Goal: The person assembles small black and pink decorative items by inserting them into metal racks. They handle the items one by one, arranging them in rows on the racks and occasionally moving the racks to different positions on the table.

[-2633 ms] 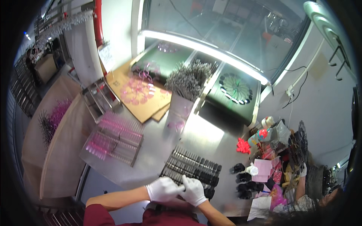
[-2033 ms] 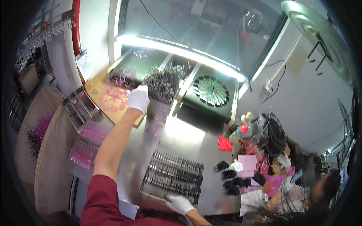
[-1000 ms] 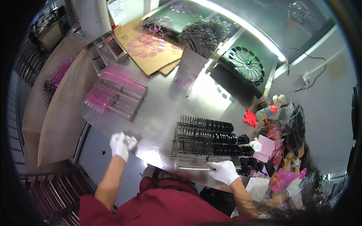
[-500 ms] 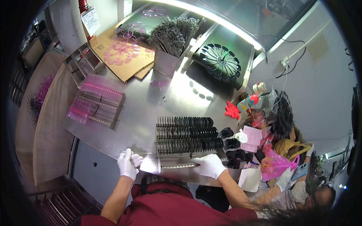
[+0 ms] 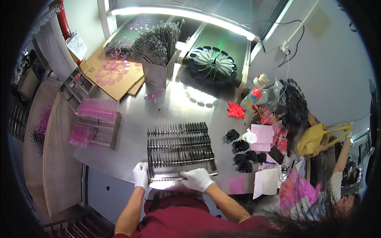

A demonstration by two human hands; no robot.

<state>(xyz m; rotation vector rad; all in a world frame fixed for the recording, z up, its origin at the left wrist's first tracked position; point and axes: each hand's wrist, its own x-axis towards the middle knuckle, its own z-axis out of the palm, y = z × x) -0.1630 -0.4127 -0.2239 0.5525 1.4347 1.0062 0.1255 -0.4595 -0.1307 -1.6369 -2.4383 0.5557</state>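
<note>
A metal rack [image 5: 216, 168] lies on the steel table in front of me, with several rows of flat dark pieces [image 5: 180, 139] standing on edge in it. My left hand [image 5: 141, 174], in a white glove, is closed on the rack's left front corner. My right hand [image 5: 197, 179], gloved too, grips the front rail, its thumb and fingertips over the bar. The front section of the rack, nearest me, shows bare metal.
Black clustered parts [image 5: 241, 145], a white tub [image 5: 249, 137] and pink papers [image 5: 262, 137] lie to the right. Further left sits another rack with pink pieces [image 5: 97, 109]. A metal bin of wires [image 5: 154, 73] stands at the back. Another person reaches toward a yellow bag [image 5: 317, 139].
My left hand has gone from beside the rack, at a thin rod, to its corner. The rack has shifted left, away from the black parts. The other person's arm has moved.
</note>
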